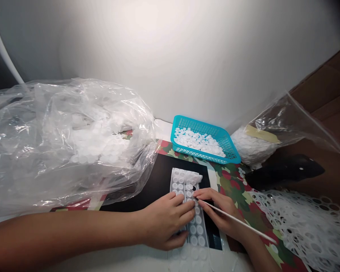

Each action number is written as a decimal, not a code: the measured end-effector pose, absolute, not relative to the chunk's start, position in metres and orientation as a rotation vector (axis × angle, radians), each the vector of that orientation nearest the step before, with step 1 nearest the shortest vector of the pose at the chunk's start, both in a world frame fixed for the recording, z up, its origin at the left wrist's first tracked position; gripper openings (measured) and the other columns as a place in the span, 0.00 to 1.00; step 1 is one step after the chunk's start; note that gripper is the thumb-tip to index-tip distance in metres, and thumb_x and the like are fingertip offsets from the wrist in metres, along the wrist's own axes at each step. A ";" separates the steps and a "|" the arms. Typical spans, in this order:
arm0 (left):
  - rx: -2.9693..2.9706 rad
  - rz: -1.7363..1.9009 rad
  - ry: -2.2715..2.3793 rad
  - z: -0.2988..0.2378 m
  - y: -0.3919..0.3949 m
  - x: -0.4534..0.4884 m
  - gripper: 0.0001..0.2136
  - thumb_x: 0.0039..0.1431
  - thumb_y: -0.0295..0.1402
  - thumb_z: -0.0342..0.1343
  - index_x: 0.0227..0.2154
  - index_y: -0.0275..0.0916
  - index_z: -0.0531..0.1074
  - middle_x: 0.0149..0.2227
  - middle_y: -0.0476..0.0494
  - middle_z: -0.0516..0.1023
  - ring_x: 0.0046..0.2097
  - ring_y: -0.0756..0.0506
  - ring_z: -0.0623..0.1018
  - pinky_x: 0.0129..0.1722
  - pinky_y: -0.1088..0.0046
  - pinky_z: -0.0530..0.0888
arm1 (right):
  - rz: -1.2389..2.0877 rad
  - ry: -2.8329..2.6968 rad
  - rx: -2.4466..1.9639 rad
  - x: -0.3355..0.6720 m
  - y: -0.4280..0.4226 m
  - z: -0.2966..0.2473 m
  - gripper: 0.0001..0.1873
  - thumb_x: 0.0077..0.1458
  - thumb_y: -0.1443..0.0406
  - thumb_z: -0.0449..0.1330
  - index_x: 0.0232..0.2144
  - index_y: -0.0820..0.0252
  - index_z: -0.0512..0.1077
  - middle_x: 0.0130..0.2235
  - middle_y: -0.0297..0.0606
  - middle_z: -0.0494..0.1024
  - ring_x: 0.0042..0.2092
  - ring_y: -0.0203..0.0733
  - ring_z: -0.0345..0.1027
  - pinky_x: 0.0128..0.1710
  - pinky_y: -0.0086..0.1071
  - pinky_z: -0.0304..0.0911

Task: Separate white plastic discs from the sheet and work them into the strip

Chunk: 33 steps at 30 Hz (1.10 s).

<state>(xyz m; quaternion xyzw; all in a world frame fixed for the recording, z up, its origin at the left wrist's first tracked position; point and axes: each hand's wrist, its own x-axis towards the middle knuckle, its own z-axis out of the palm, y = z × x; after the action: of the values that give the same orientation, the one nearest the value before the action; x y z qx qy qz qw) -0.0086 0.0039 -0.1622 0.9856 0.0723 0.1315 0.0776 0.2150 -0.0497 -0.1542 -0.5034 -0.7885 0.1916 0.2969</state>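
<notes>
A pale sheet point(197, 239) bearing rows of round white discs lies lengthwise in front of me, its far end curled up. My left hand point(170, 220) rests across the sheet from the left, fingers spread and pressing on it. From the other side, my right hand point(228, 216) pinches a thin white stick point(257, 231) between thumb and fingers. The stick slants down to the right, and its near-sheet end is hidden at the fingertips. Those fingertips are at the sheet's right edge, just below a dark round gap in the rows.
A turquoise basket point(235, 151) of small white discs stands at the back. Left lies a large clear plastic bag point(59, 109) with white pieces. Another bag point(255, 147) of white pieces sits back right, above a heap of perforated white sheets point(314, 230). A black mat point(147, 181) lies beneath.
</notes>
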 end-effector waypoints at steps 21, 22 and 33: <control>2.968 0.422 0.212 -0.161 0.004 -0.009 0.20 0.60 0.39 0.47 0.51 0.31 0.64 0.51 0.37 0.70 0.40 0.42 0.68 0.41 0.65 0.64 | 0.559 -2.119 -1.343 0.212 -0.050 -0.149 0.06 0.61 0.70 0.53 0.36 0.56 0.69 0.41 0.39 0.77 0.44 0.40 0.72 0.43 0.31 0.69; 2.968 0.426 0.214 -0.161 0.004 -0.009 0.20 0.60 0.39 0.47 0.51 0.31 0.64 0.52 0.37 0.70 0.40 0.42 0.68 0.41 0.65 0.64 | 0.559 -2.120 -1.344 0.212 -0.050 -0.149 0.06 0.61 0.70 0.52 0.36 0.56 0.69 0.41 0.39 0.77 0.44 0.40 0.72 0.43 0.32 0.69; 2.982 0.423 0.234 -0.164 0.002 -0.008 0.21 0.60 0.39 0.47 0.52 0.31 0.64 0.53 0.37 0.69 0.40 0.42 0.68 0.41 0.64 0.64 | 0.579 -2.110 -1.397 0.212 -0.050 -0.152 0.06 0.62 0.68 0.52 0.37 0.56 0.69 0.41 0.39 0.76 0.44 0.40 0.71 0.44 0.33 0.67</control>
<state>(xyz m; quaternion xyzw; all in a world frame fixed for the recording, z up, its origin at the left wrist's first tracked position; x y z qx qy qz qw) -0.0082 0.0024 -0.1638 0.9853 0.0772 0.1396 0.0603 0.2121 -0.0502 -0.1523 -0.5182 -0.7828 0.2149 0.2695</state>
